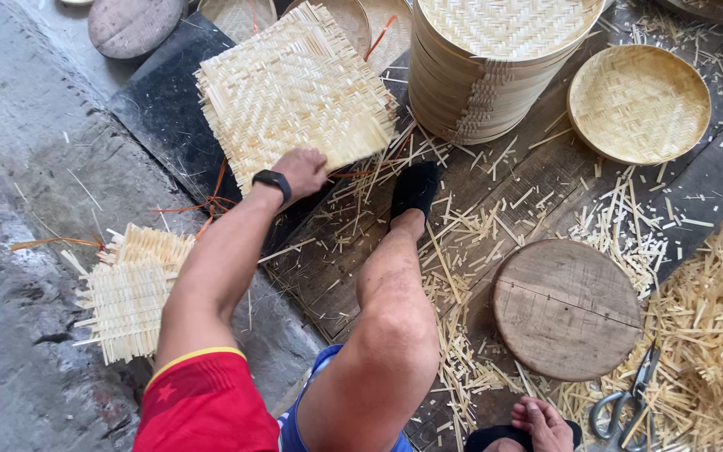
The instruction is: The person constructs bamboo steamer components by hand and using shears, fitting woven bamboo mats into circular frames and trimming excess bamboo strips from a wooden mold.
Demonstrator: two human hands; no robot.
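Your left hand (299, 170) grips the near edge of the square woven bamboo mat (294, 88) — fingers closed on it, mat lying on the dark sheet (165, 125) on the floor. Your right hand (543, 424) rests low by the scissors (625, 402) — finger state unclear. Round wooden board (566, 308) just beyond.

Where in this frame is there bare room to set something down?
The round wooden board has a bare top, and the grey concrete left of the woven mat is mostly bare. Crowded: bamboo offcuts cover the floor by the scissors, and the basket stack fills the top.
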